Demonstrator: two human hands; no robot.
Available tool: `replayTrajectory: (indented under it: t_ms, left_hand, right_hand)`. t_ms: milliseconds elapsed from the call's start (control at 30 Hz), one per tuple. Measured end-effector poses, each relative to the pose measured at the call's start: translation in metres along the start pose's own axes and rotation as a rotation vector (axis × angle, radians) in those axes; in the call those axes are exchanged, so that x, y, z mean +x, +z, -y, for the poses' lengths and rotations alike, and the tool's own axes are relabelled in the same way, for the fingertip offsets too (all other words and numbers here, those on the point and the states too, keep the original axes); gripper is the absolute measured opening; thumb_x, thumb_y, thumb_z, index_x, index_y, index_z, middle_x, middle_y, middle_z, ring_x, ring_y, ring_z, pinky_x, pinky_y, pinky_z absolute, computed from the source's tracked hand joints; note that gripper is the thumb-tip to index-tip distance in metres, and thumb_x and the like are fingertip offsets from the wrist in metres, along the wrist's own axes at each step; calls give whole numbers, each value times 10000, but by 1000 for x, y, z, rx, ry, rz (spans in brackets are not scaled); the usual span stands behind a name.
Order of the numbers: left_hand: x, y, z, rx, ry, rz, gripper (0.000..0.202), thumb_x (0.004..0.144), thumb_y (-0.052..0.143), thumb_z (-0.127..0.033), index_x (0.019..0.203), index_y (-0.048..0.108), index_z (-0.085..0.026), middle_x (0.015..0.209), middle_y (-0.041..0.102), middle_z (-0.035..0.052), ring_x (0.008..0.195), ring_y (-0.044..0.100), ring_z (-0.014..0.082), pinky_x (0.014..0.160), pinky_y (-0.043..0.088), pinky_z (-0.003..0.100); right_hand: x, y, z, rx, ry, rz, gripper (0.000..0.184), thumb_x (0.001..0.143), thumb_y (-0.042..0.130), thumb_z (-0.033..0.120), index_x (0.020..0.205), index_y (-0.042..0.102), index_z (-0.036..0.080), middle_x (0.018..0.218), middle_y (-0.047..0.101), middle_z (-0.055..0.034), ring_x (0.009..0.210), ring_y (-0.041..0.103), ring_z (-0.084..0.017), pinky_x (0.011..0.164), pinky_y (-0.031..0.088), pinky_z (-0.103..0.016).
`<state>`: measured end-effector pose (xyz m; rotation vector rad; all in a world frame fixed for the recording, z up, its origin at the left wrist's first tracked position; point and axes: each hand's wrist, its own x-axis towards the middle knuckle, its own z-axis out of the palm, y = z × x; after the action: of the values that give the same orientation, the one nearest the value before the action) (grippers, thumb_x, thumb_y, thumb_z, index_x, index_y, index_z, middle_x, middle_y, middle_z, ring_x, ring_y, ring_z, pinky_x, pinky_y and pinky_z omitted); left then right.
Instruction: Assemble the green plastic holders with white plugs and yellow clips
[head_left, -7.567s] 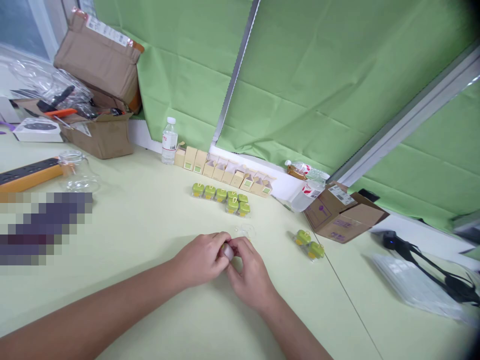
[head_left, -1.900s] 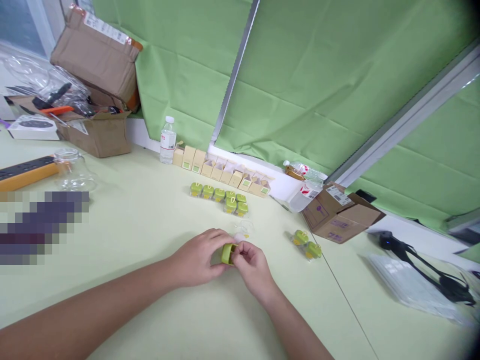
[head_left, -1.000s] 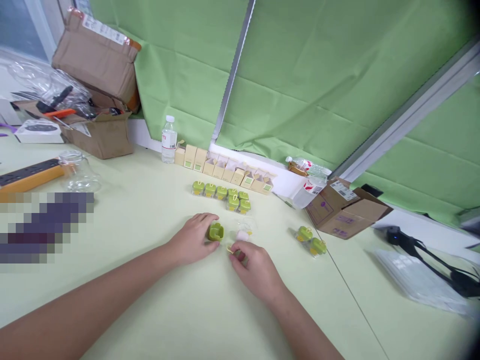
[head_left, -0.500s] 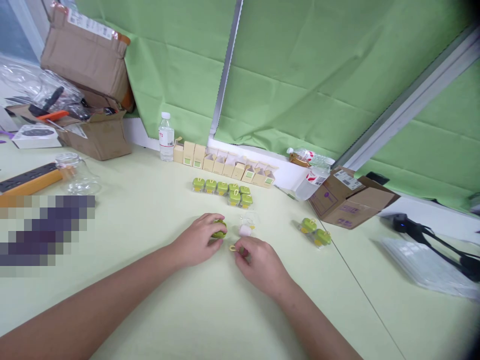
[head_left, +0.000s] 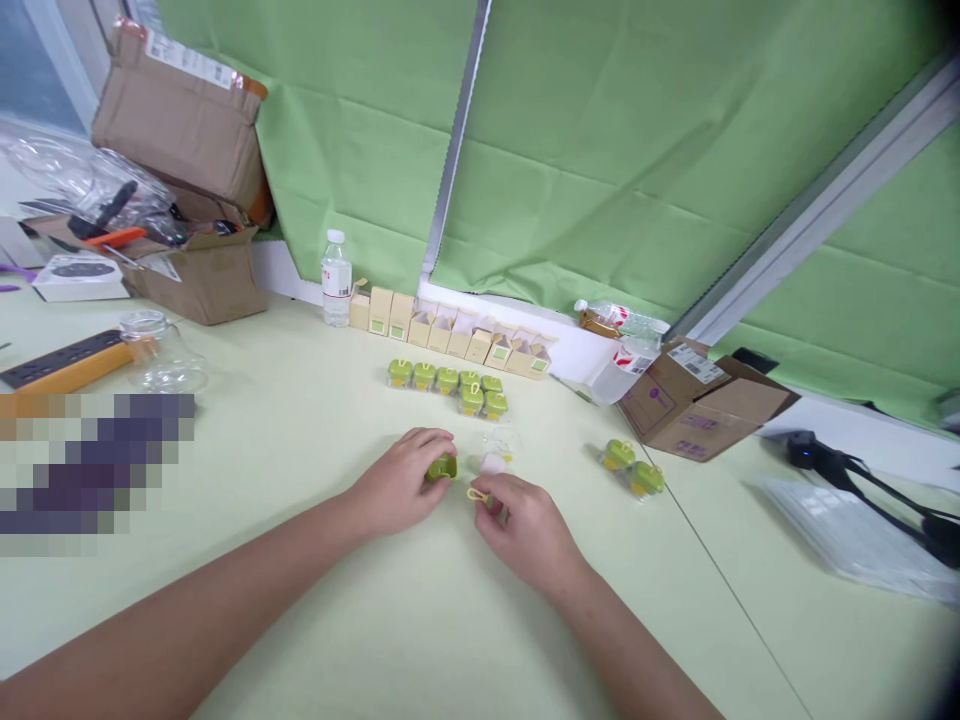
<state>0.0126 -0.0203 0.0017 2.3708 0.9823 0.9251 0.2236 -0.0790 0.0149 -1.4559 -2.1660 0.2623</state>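
**Both hands closed mid-table**

Your left hand (head_left: pixel 396 482) clasps the green case (head_left: pixel 442 467) on the table (head_left: pixel 450 640); your right hand (head_left: pixel 527 522) pinches the yellow loop (head_left: pixel 475 494) just beside. Open table nearer you; row of cases (head_left: pixel 448 381) well beyond.

Your pale green table (head_left: pixel 315 420) fills the lower frame. At its centre sit a small green case (head_left: pixel 442 467) and a yellow loop (head_left: pixel 475 494), just beside a clear bag (head_left: pixel 496 455). Above them is a cluster of green cases (head_left: pixel 450 385), then a row of cream cartons (head_left: pixel 450 335) and an upright water bottle (head_left: pixel 336 280) along the far edge. At the left you have a glass jar (head_left: pixel 161 355), a power strip (head_left: pixel 64 362), a white box (head_left: pixel 79 280) and an open cardboard box (head_left: pixel 202 280). To the right lie two more green cases (head_left: pixel 631 468), a small cardboard box (head_left: pixel 697 400), a black cable (head_left: pixel 862 475) and clear plastic sheets (head_left: pixel 847 535).
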Motion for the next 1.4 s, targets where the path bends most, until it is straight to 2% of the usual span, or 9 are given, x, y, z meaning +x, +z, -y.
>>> replayTrajectory:
  t_ms: [100, 233, 400, 567, 733, 900, 1033, 1200, 1400]
  left_hand:
    - [1, -3, -4, -3, 23, -38, 299, 848, 557, -145, 1132, 576, -238, 1303, 573, 78, 1271, 485, 266, 1054, 443, 441]
    - [1, -2, -2, -3, 22, -20, 294, 861, 538, -143, 1136, 575, -240, 1304, 565, 81, 1268, 484, 270, 1052, 442, 443]
    - [1, -1, 3, -15, -22, -11, 510, 831, 463, -48, 1307, 471, -232, 1311, 566, 78, 1246, 506, 251, 1036, 458, 427]
    - [-1, -2, 3, -50, -55, -26, 595, 782, 452, -17, 1336, 456, -236, 1350, 545, 78, 1286, 481, 259, 1059, 440, 427]
    - [4, -2, 7, -272, -215, -100, 552, 760, 501, -61, 1270, 516, -272, 1344, 553, 49, 1268, 502, 242, 1055, 430, 405]
    - [16, -13, 16, -660, -489, -320, 387, 680, 575, -109, 1045, 614, -230, 1205, 626, 52, 1135, 567, 236, 926, 465, 366]
    - [21, -21, 25, -840, -677, -413, 323, 657, 605, -177, 977, 640, -200, 1137, 635, 83, 966, 587, 223, 692, 467, 306]
    - [19, -20, 32, -915, -725, -459, 323, 594, 576, -156, 909, 641, -184, 1012, 588, 66, 801, 522, 157, 554, 391, 236]
    - [19, -20, 28, -992, -710, -462, 334, 557, 563, -128, 879, 637, -179, 937, 529, 32, 675, 437, 107, 525, 378, 226]
  right_hand:
    - [1, 0, 0, -4, -9, -36, 247, 836, 514, 123, 929, 710, 241, 800, 677, -25, 626, 590, -149, 609, 446, -259]
    - [1, -1, -1, -57, 0, -40, 265, 812, 520, 97, 888, 729, 241, 783, 683, -22, 643, 608, -154, 619, 450, -262]
    - [2, -1, -1, -116, -1, 9, 282, 801, 530, 75, 879, 739, 248, 832, 707, -24, 736, 652, -172, 692, 477, -270]
    - [2, 0, 0, -129, 11, 42, 288, 816, 535, 71, 936, 722, 255, 955, 695, -31, 781, 657, -168, 693, 487, -262]
    - [1, -1, -3, -145, 41, 59, 251, 845, 541, 125, 1020, 667, 254, 1017, 659, -36, 679, 613, -147, 633, 484, -272]
    - [0, -4, -3, -67, 90, 1, 183, 869, 541, 195, 1031, 607, 250, 1025, 650, -37, 670, 596, -150, 650, 480, -296]
    - [3, -7, -1, 112, 191, -89, 49, 867, 552, 234, 914, 539, 241, 866, 628, -3, 661, 573, -146, 596, 450, -265]
    - [6, -6, -6, 308, 330, -157, 118, 880, 550, 283, 799, 481, 232, 696, 533, 38, 533, 438, -113, 487, 358, -233]
    - [7, -3, -13, 450, 386, -200, 105, 866, 546, 276, 806, 478, 224, 705, 502, 38, 567, 403, -111, 485, 333, -219]
